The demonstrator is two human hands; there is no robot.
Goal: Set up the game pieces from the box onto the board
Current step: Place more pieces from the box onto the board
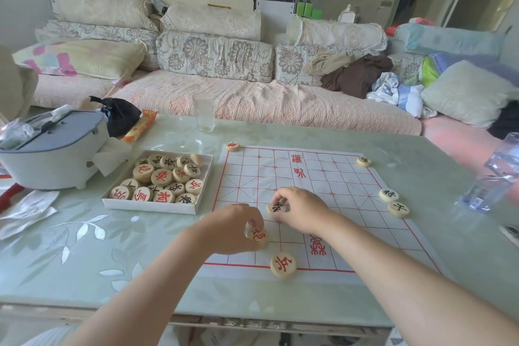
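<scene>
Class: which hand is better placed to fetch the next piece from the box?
Probably left. The left hand, gripping a red-lettered piece, is nearer the box beside the board; the right hand, holding a black-lettered piece, is farther, over the board.

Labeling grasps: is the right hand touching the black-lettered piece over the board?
Touching. Head view shows the right hand pinching the black-lettered piece by its rim with its fingers, over the board.

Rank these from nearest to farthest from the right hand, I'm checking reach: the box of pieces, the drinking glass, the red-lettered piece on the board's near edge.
1. red-lettered piece, on the near edge of the board, close by the right hand.
2. box of pieces, left of the board.
3. drinking glass, at the far edge of the table.
</scene>
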